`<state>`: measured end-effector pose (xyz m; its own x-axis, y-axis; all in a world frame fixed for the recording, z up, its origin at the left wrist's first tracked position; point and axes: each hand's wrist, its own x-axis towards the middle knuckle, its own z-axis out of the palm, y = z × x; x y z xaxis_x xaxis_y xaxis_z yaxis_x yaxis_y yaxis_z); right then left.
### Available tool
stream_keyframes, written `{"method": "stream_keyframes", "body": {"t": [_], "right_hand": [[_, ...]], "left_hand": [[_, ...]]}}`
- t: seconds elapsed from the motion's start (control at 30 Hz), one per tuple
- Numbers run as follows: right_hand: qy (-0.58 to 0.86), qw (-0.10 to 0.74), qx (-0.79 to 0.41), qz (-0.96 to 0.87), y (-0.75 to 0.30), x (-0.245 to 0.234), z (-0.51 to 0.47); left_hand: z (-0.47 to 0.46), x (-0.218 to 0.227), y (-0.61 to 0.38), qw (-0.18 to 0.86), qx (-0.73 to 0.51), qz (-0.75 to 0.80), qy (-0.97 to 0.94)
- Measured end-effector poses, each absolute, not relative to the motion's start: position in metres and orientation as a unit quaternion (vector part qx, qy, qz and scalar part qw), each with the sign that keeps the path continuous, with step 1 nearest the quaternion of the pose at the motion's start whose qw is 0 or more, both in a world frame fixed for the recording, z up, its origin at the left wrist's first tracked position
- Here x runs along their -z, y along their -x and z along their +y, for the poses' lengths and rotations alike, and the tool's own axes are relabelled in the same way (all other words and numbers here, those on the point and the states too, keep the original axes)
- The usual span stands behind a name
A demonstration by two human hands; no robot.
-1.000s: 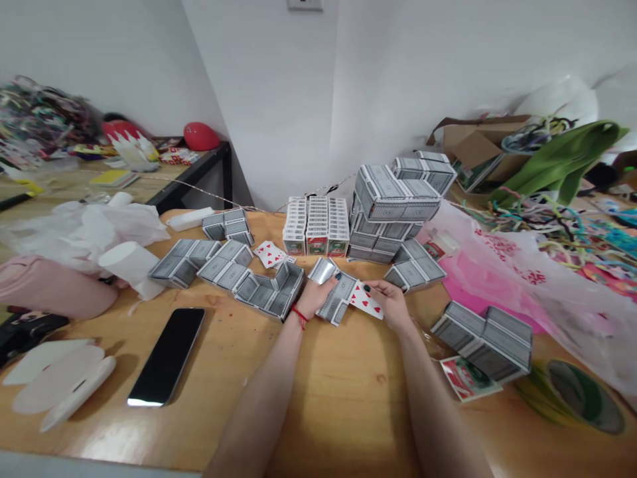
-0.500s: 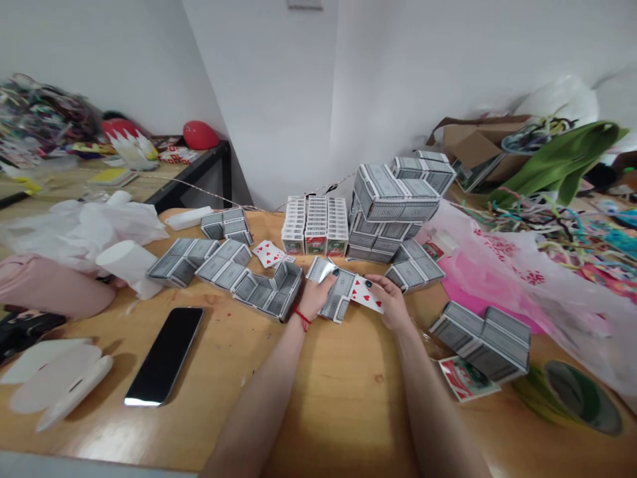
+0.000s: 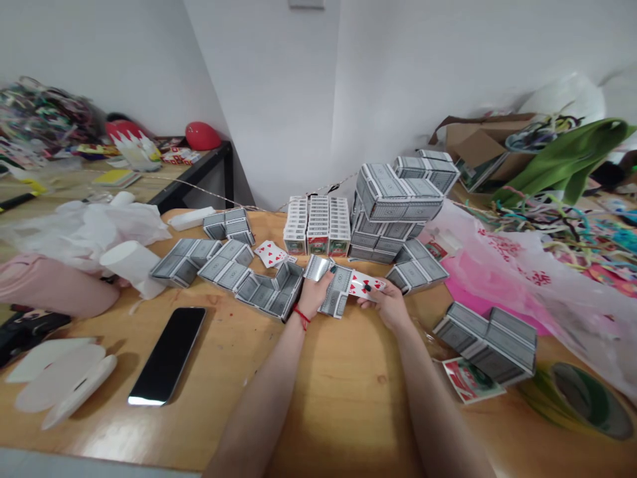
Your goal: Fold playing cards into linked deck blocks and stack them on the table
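Observation:
My left hand (image 3: 316, 293) is closed on a small piece of joined playing cards (image 3: 338, 290) with grey patterned backs, the thumb on top. Between the thumb and fingers of my right hand (image 3: 388, 302) is a playing card (image 3: 359, 283) with red hearts, face up. Its left end meets the right side of the joined cards; whether it is tucked in I cannot tell. To the left lies an open piece built of folded cards (image 3: 271, 292). Behind it rest loose red-suited cards (image 3: 271, 253) on the table.
Upright rows of card packs (image 3: 317, 226) stand at the back, beside a tall stack of card blocks (image 3: 398, 206). A phone (image 3: 168, 356) lies at left, near a pink cylindrical thing (image 3: 57, 285). A card block (image 3: 488, 342) and a tape roll (image 3: 584, 398) sit at right.
My right hand has shifted slightly left and turned the hearts card more level, its thumb now lying over the card's face. My left hand stays on the joined cards.

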<state>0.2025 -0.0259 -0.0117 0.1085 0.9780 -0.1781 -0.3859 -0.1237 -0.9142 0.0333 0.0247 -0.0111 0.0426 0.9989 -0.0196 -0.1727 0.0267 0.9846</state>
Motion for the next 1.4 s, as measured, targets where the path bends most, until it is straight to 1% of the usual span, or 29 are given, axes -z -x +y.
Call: {"method": "stream_keyframes", "body": {"t": [0.4, 0.6, 0.9, 1.0, 1.07, 1.13, 1.2, 1.3, 1.4], "right_hand": [[0.464, 0.585, -0.575, -0.335, -0.201, 0.015, -0.024], [0.465, 0.564, -0.573, -0.371, -0.199, 0.015, -0.025], [0.492, 0.518, -0.561, -0.417, -0.2, 0.012, -0.028], [0.498, 0.516, -0.56, -0.415, -0.198, 0.01, -0.028], [0.494, 0.525, -0.565, -0.402, -0.196, 0.008, -0.028], [0.48, 0.532, -0.58, -0.387, -0.193, 0.007, -0.028], [0.464, 0.527, -0.604, -0.376, -0.189, 0.006, -0.03], [0.445, 0.49, -0.651, -0.372, -0.185, 0.003, -0.033], [0.436, 0.44, -0.691, -0.371, -0.185, -0.001, -0.037]], "left_hand": [[0.024, 0.024, -0.037, 0.524, -0.507, 0.454, -0.512], [0.023, 0.022, -0.038, 0.49, -0.506, 0.46, -0.54], [0.023, 0.02, -0.037, 0.522, -0.499, 0.451, -0.524], [0.022, 0.015, -0.039, 0.554, -0.513, 0.455, -0.472], [0.02, 0.009, -0.039, 0.61, -0.515, 0.438, -0.414], [0.019, 0.001, -0.037, 0.684, -0.507, 0.382, -0.359], [0.018, -0.006, -0.034, 0.734, -0.511, 0.313, -0.321], [0.02, -0.012, -0.029, 0.739, -0.554, 0.275, -0.268], [0.024, -0.012, -0.028, 0.752, -0.55, 0.286, -0.222]]}}
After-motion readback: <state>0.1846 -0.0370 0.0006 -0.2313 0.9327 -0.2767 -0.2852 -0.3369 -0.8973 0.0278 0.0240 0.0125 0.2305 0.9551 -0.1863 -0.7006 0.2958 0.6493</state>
